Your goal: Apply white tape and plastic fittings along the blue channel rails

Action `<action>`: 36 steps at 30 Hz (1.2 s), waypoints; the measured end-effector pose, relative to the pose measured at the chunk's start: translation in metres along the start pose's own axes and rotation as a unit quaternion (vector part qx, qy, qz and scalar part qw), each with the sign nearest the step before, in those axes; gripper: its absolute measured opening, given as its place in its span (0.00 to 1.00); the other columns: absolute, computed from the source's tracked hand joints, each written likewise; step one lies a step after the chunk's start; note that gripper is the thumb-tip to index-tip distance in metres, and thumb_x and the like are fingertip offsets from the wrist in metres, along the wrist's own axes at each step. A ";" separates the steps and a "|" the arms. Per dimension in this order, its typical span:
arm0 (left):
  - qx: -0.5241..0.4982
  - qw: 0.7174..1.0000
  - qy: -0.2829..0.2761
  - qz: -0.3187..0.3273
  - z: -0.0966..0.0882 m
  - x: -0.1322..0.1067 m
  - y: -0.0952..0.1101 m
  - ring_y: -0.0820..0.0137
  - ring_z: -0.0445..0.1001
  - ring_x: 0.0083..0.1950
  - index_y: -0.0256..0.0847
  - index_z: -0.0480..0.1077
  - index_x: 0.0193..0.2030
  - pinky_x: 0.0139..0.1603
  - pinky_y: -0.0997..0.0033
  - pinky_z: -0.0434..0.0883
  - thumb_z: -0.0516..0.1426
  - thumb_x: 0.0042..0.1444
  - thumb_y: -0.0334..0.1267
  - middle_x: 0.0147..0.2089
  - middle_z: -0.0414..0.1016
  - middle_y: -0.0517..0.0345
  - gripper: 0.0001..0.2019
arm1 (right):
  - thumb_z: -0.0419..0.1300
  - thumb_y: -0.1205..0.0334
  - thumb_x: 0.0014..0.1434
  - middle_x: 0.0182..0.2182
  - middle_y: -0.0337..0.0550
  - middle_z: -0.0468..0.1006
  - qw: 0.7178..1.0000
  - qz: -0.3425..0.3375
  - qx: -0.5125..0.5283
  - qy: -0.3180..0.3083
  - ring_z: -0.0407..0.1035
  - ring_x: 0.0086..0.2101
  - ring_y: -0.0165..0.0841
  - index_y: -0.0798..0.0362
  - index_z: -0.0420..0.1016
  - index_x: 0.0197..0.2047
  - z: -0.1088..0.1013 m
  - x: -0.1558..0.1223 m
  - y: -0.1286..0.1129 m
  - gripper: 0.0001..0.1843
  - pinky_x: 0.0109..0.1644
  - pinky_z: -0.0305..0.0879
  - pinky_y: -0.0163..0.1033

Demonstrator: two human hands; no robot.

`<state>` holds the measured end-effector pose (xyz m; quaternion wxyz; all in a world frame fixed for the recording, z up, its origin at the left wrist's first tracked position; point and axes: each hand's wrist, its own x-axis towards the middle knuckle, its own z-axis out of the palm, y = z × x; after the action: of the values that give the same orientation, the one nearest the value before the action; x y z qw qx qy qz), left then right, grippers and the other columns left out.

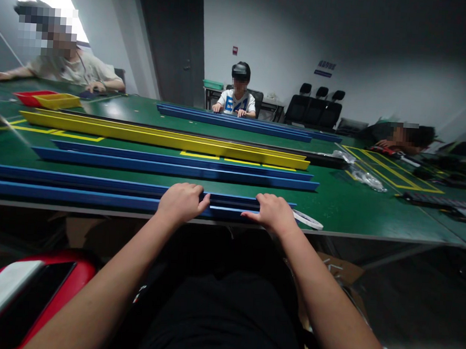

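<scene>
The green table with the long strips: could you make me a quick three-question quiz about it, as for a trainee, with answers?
1. What colour are the long strips at the left hand and the right hand?
A yellow
B blue
C red
2. True or false: the white loop lies nearer the right hand than the left hand.
3. What stands right beside the red tray?

Key:
1. B
2. True
3. A yellow tray

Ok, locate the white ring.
Head view, right of centre: the white ring lies on the green table near its front edge, beside the right hand.
</scene>
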<state>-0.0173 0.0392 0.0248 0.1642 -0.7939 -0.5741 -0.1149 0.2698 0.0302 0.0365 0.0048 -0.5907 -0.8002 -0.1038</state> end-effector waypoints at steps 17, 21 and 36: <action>-0.002 1.000 0.011 -0.005 -0.002 0.001 0.001 0.57 0.77 0.39 0.40 0.75 0.34 0.39 0.61 0.68 0.43 0.63 0.54 0.34 0.79 0.45 0.25 | 0.37 0.21 0.55 0.42 0.56 0.78 1.000 -0.006 -0.001 0.018 0.72 0.44 0.45 0.54 0.71 0.47 0.003 0.000 0.001 0.46 0.47 0.63 0.45; -0.022 1.000 0.005 -0.003 -0.003 0.002 0.001 0.56 0.77 0.39 0.40 0.75 0.34 0.40 0.61 0.68 0.44 0.63 0.53 0.34 0.79 0.46 0.25 | 0.37 0.20 0.53 0.42 0.55 0.78 1.000 -0.007 0.002 0.022 0.72 0.43 0.45 0.54 0.71 0.47 0.002 0.001 0.003 0.48 0.46 0.63 0.45; 0.001 1.000 -0.027 -0.014 -0.003 -0.016 -0.043 0.56 0.77 0.44 0.42 0.76 0.43 0.42 0.62 0.67 0.42 0.64 0.54 0.41 0.81 0.48 0.25 | 0.35 0.20 0.53 0.41 0.57 0.78 0.999 -0.026 0.012 0.022 0.72 0.43 0.45 0.55 0.72 0.45 -0.004 0.012 -0.040 0.48 0.45 0.64 0.45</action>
<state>-0.0632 0.0368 0.0270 0.1481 -0.7881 -0.5898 -0.0953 0.2282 0.0293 0.0357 0.0266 -0.5673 -0.8161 -0.1070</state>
